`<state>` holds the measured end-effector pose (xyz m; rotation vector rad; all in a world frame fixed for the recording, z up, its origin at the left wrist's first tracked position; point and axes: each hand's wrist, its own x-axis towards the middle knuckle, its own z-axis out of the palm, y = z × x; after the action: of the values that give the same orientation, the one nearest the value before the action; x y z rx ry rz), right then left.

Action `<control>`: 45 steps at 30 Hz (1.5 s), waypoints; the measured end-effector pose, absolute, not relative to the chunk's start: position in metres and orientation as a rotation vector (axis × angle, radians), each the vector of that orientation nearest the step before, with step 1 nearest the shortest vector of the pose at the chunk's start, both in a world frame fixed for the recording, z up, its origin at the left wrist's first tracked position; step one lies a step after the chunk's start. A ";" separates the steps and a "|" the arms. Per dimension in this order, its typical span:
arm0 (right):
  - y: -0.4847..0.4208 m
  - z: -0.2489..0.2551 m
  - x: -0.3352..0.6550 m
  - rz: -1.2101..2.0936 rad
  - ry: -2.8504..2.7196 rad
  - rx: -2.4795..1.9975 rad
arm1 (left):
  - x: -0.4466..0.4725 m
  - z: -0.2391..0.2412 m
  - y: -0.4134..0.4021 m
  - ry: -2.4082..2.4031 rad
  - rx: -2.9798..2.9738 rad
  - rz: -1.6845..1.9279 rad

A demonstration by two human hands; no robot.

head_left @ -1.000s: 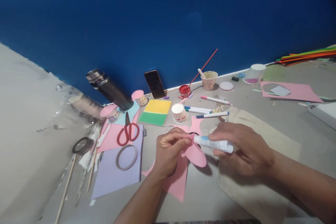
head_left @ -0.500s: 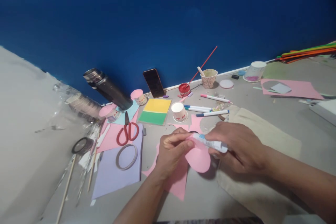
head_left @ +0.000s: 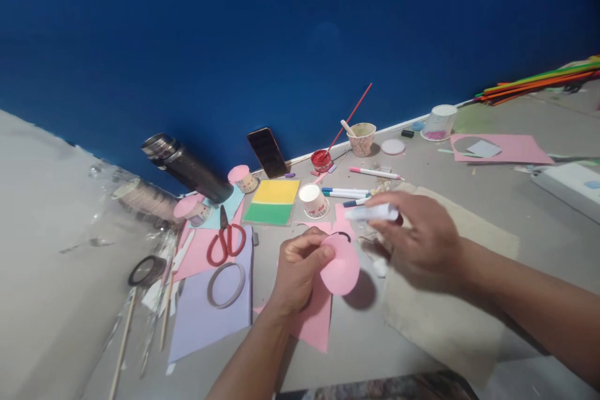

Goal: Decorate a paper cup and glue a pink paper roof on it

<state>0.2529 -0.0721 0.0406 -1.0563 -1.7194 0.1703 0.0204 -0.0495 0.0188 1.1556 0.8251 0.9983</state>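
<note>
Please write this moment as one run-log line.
left hand: holds pink paper disc | right hand: holds white tube, apart from disc | nearby: scissors, upturned white cup

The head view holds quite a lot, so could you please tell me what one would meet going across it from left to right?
Black tape roll → red-handled scissors → phone → left hand → pink paper oval → white tube → right hand → colorful sticks.
</note>
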 end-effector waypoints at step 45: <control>-0.072 0.040 0.231 0.878 -1.741 -1.477 | 0.032 0.033 -0.058 1.161 1.347 0.802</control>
<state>0.2310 -0.0718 0.0398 -1.4773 -1.7411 0.8779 0.0316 -0.0580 0.0326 1.3475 1.1608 0.8019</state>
